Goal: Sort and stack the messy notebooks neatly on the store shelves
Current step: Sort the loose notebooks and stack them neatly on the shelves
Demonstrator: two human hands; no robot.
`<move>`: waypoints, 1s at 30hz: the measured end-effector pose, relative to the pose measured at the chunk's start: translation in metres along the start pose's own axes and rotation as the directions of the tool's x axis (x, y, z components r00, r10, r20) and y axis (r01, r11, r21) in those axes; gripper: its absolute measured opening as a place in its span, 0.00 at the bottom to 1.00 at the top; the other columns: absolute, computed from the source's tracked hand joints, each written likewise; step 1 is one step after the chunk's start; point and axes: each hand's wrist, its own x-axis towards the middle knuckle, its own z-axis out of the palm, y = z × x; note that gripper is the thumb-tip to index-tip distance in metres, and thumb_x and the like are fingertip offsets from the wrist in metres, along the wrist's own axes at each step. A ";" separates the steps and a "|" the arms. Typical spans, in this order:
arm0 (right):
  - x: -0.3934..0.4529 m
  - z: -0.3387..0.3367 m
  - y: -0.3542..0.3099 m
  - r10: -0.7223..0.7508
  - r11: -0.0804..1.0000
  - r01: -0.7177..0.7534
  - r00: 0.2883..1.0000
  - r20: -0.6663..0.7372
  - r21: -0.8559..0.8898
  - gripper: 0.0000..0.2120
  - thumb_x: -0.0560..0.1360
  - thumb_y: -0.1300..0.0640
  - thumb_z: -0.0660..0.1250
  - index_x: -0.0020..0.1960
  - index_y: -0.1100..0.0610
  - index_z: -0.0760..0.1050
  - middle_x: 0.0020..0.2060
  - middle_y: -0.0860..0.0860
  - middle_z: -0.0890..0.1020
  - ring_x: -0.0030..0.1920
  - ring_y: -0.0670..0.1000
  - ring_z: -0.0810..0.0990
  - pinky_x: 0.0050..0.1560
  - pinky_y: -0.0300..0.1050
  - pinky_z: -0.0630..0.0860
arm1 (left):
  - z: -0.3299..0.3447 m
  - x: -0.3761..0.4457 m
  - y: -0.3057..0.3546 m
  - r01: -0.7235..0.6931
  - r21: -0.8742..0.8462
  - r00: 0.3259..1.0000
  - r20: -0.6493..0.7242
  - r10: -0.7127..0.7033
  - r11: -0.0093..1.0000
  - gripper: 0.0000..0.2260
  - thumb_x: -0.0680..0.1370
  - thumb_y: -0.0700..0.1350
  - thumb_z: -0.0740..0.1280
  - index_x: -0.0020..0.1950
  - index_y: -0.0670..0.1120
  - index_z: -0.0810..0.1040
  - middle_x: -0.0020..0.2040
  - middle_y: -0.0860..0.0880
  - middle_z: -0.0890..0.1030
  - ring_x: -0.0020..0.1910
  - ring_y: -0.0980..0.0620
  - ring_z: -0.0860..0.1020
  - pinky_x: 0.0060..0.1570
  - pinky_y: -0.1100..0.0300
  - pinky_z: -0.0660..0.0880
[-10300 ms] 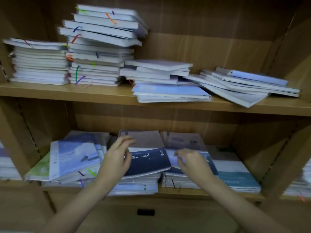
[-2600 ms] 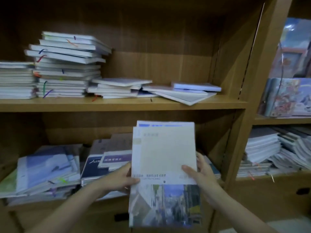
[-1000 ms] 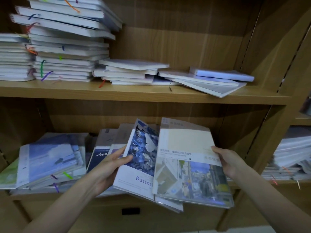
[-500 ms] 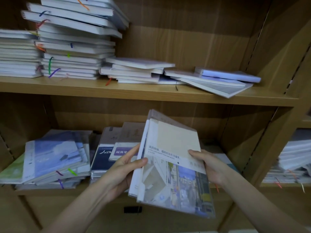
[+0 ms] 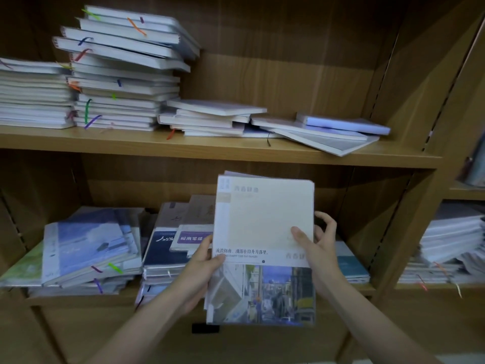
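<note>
We're holding a small bundle of notebooks (image 5: 263, 248) upright in front of the lower shelf (image 5: 78, 298), both hands on it. Left hand (image 5: 200, 266) grips the bundle's left edge, thumb on the front cover near the printed text line, other fingers hidden behind. Right hand (image 5: 319, 248) pinches the right edge, thumb pressed on the cream cover, fingers curled round the back; two of them stick out past the edge. Top cover is cream above and a street photo below; we see other notebooks' edges peeking out behind it at top and left, count not clear. Behind the bundle, the lower shelf has a slanted, fanned pile of blue-cover notebooks (image 5: 86, 248) at left, a middle stack with a dark blue cover (image 5: 164, 248) and a purple-label notebook (image 5: 190, 239) on top, and a teal-cover stack (image 5: 350, 266) at right, partly hidden by the right hand. Upper shelf (image 5: 210, 148) carries a tidy white stack (image 5: 34, 93) far left, a tall crooked stack (image 5: 123, 74) with coloured ribbon markers beside it, a short stack (image 5: 210, 118) mid-shelf, and a slumped pile (image 5: 328, 132) leaning right with a pale blue notebook on top. The neighbouring shelf unit (image 5: 451, 243) on the right holds more messy white stacks.
</note>
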 end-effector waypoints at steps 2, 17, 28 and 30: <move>-0.003 -0.003 -0.005 0.001 1.000 -0.002 0.998 0.055 0.016 0.26 0.74 0.63 0.68 0.66 0.45 0.63 0.55 0.46 0.79 0.49 0.52 0.83 0.45 0.51 0.81 | -0.004 -0.002 -0.004 -0.053 0.059 0.998 -0.024 0.055 0.997 0.17 0.80 0.37 0.59 0.65 0.54 0.68 0.59 0.49 0.79 0.57 0.49 0.78 0.58 0.49 0.75; 0.003 0.002 -0.049 -0.078 0.984 0.111 0.970 0.232 -0.136 0.15 0.74 0.57 0.67 0.60 0.55 0.72 0.52 0.50 0.82 0.51 0.52 0.82 0.50 0.52 0.81 | -0.037 -0.011 0.033 -0.328 0.476 0.942 0.093 0.323 0.816 0.15 0.75 0.48 0.65 0.59 0.60 0.67 0.59 0.55 0.77 0.57 0.54 0.78 0.52 0.51 0.79; 0.065 0.030 -0.001 0.376 0.834 -0.308 0.924 0.063 -0.458 0.13 0.79 0.60 0.63 0.57 0.69 0.75 0.49 0.61 0.82 0.47 0.59 0.81 0.42 0.50 0.78 | -0.050 0.032 0.039 0.030 0.452 0.999 -0.039 -0.014 0.892 0.06 0.79 0.45 0.64 0.53 0.45 0.76 0.45 0.49 0.82 0.45 0.51 0.81 0.39 0.62 0.76; 0.086 0.049 0.001 0.411 0.825 -0.340 0.909 0.066 -0.450 0.16 0.77 0.60 0.67 0.60 0.70 0.73 0.51 0.63 0.81 0.47 0.60 0.82 0.45 0.51 0.79 | -0.059 0.049 0.046 0.051 0.406 0.989 -0.150 0.011 0.912 0.07 0.79 0.45 0.64 0.46 0.44 0.79 0.43 0.47 0.82 0.45 0.47 0.80 0.45 0.58 0.75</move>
